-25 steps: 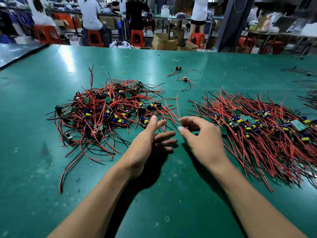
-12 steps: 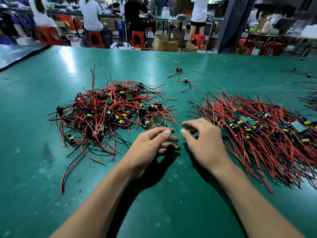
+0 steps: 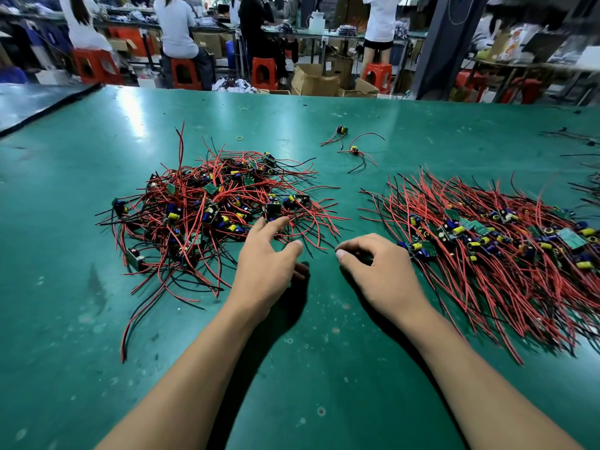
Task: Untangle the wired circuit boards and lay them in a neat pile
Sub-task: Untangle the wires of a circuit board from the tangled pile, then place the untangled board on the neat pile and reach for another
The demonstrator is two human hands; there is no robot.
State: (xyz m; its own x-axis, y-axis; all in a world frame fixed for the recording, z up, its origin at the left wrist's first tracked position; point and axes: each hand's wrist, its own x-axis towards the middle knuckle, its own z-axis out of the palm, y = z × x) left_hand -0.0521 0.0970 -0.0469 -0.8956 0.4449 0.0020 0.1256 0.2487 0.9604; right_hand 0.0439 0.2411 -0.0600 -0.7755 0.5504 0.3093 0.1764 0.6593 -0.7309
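Note:
A tangled heap of small circuit boards with red and black wires (image 3: 211,206) lies on the green table (image 3: 292,368), left of centre. A flatter pile of boards with wires combed the same way (image 3: 487,248) lies on the right. My left hand (image 3: 269,264) stretches toward the heap's near right edge, fingers extended, with its fingertips at a board (image 3: 273,209) and the loose wire ends. My right hand (image 3: 380,271) hovers at the left end of the flat pile. Its fingers are loosely curled downward and nothing is visibly held.
Two loose wired boards (image 3: 341,129) (image 3: 354,150) lie farther back near the middle, and a small rubber band (image 3: 239,137) sits behind the heap. More wires (image 3: 584,190) lie at the right edge. People sit on red stools (image 3: 183,73) beyond the table.
My left hand has moved forward and left from beside the right hand onto the heap's edge. My right hand has stayed in place and its fingers have curled lower.

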